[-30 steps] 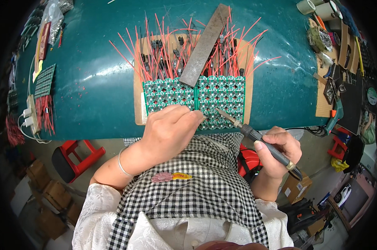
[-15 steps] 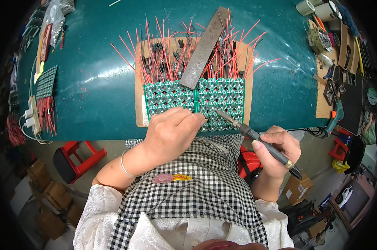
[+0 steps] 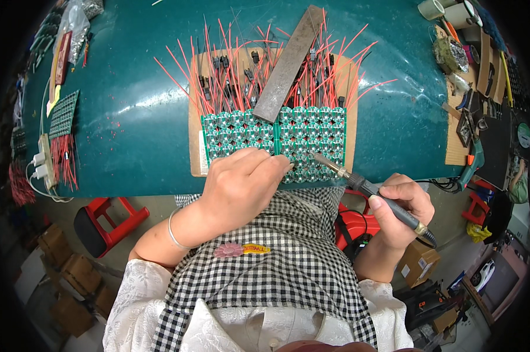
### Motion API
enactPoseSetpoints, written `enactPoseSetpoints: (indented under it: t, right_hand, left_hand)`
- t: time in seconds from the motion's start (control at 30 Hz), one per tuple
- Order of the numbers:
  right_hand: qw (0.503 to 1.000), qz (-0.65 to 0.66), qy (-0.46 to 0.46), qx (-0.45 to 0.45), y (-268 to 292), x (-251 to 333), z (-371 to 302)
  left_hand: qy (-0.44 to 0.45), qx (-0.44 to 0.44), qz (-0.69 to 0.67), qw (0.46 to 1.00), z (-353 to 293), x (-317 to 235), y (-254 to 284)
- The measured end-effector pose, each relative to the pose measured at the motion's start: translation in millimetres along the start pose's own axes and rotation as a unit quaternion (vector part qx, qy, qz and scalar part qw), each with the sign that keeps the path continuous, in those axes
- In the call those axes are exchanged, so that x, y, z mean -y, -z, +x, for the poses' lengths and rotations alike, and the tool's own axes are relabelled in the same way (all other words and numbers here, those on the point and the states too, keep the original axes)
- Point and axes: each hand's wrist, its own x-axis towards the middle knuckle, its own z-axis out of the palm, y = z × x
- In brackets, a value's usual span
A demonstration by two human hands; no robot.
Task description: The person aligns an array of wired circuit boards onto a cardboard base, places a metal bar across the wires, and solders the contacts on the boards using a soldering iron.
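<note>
My right hand (image 3: 404, 212) grips a soldering iron (image 3: 363, 186) by its dark handle, its tip pointing up and left over the right half of a green circuit board panel (image 3: 315, 130). Whether the tip touches the panel I cannot tell. Fingers pinched, my left hand (image 3: 238, 186) rests over the panel's near edge. What it holds, if anything, is too small to name. Red and black wires (image 3: 221, 82) with black connectors fan out from the panel's far side. A flat metal bar (image 3: 289, 64) lies slantwise across them, its near end on the panel.
Under the panel is a brown board (image 3: 350, 138) on the green table (image 3: 130, 155). At the left lies another wired panel (image 3: 64, 117), close to a power strip (image 3: 46, 158). Tools and rolls crowd the right side, including a green glue gun (image 3: 476, 159). A red stool (image 3: 109, 226) stands below.
My right hand and the soldering iron have shifted a little to the right, and the tip has moved away from the left fingertips. My left hand stays nearly in place.
</note>
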Motion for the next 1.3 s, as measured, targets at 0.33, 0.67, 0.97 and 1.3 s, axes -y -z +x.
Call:
enactPoseSetpoints:
  t: [0.33, 0.67, 0.97, 1.3]
  right_hand:
    - [0.998, -0.037, -0.006, 0.044, -3.0, 4.2, 10.7]
    - [0.994, -0.061, -0.022, 0.090, 1.3, 10.3, 21.0]
    - [0.999, -0.017, -0.012, 0.028, 10.9, 12.7, 16.6]
    - [1.000, -0.028, 0.004, 0.008, 2.4, 11.7, -19.2]
  left_hand:
    - [-0.003, -0.002, 0.002, 1.000, -0.4, 3.7, -11.7]
    - [-0.005, -0.004, 0.001, 1.000, 1.1, 4.9, -14.7]
    - [0.026, -0.018, -0.030, 0.999, 3.5, -3.4, 1.8]
    - [-0.021, 0.015, -0.021, 0.999, -15.8, -3.6, -0.7]
